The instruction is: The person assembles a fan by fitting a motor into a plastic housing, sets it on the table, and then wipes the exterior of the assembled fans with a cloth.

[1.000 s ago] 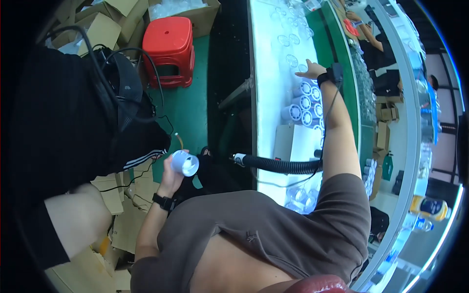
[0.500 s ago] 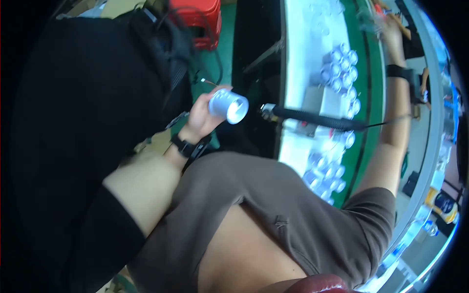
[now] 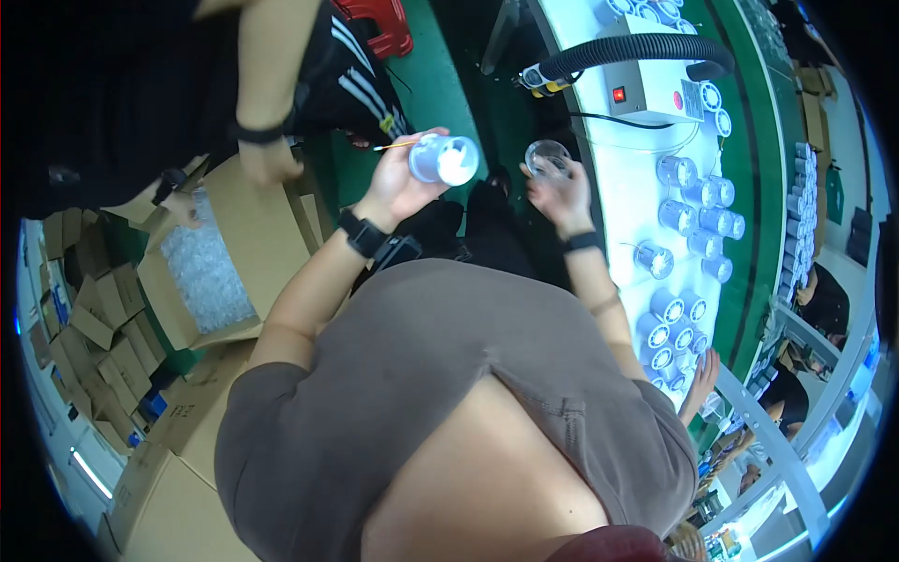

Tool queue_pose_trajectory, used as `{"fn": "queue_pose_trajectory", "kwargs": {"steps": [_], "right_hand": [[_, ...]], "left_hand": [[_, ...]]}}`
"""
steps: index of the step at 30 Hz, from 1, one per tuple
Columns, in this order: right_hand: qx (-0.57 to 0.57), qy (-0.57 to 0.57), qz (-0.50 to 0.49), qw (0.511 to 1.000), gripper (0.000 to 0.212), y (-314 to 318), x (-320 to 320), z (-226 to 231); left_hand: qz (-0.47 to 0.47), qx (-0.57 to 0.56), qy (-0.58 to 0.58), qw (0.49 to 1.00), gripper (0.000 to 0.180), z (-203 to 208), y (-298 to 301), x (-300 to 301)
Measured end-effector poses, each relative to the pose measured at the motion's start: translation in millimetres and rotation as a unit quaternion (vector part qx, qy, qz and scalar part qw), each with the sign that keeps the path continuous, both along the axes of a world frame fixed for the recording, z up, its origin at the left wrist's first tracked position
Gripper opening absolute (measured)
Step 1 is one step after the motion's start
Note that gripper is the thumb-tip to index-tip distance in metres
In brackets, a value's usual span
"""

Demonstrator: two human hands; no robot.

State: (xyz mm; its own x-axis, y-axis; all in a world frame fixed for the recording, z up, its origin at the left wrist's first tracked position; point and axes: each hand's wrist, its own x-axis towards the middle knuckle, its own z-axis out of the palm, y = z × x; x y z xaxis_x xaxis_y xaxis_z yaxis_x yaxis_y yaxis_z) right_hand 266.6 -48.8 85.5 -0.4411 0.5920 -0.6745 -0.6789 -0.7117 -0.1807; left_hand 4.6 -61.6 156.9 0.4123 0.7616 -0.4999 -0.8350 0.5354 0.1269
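Observation:
My left hand (image 3: 403, 187) is closed round a translucent plastic cylinder (image 3: 440, 161) with a bright white inside, its open end turned to the right. A thin orange and white wire (image 3: 399, 145) sticks out on the cylinder's left side. A little to the right, my right hand (image 3: 564, 199) grips a clear round plastic cap (image 3: 546, 157) between thumb and fingers. A gap separates the cap from the cylinder. Both hands are held up in front of me, the right one beside the edge of the white bench (image 3: 613, 234).
Several similar cylinders (image 3: 707, 220) stand on the bench. A grey box with a red switch (image 3: 619, 95) and a black corrugated hose (image 3: 637, 51) is at the far end. On the left, a co-worker's hands (image 3: 272, 161) are by an open carton (image 3: 272, 220) with clear pieces inside.
My right hand has come back from over the far right of the bench to near my left hand, holding the clear cap. My view has turned, and the left hand still holds the cylinder.

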Motion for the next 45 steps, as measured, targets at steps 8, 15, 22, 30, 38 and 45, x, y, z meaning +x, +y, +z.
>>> {"fn": "queue_pose_trajectory", "kwargs": {"steps": [8, 15, 22, 30, 38, 45], "right_hand": [[-0.024, 0.066, -0.053, 0.996, 0.052, 84, -75, -82], [-0.012, 0.306, -0.045, 0.951, 0.052, 83, -99, -72], [0.147, -0.235, 0.009, 0.961, 0.039, 61, -79, -40], [0.541, -0.508, 0.023, 0.67, 0.03, -10, -43, 88], [0.569, -0.6, 0.095, 0.553, 0.031, -41, -34, 140], [0.42, -0.375, 0.178, 0.807, 0.039, -28, -22, 146]], "left_hand": [[-0.027, 0.012, 0.185, 0.982, 0.034, 19, -37, -4], [0.031, -0.027, 0.287, 0.957, 0.032, 20, -62, -3], [0.052, -0.005, 0.427, 0.903, 0.028, 21, -58, 7], [0.053, 0.173, 0.653, 0.735, 0.03, 7, -34, 30], [0.053, 0.264, 0.606, 0.748, 0.027, 26, -27, 65], [0.031, 0.266, 0.446, 0.854, 0.022, 48, -33, 69]]}}
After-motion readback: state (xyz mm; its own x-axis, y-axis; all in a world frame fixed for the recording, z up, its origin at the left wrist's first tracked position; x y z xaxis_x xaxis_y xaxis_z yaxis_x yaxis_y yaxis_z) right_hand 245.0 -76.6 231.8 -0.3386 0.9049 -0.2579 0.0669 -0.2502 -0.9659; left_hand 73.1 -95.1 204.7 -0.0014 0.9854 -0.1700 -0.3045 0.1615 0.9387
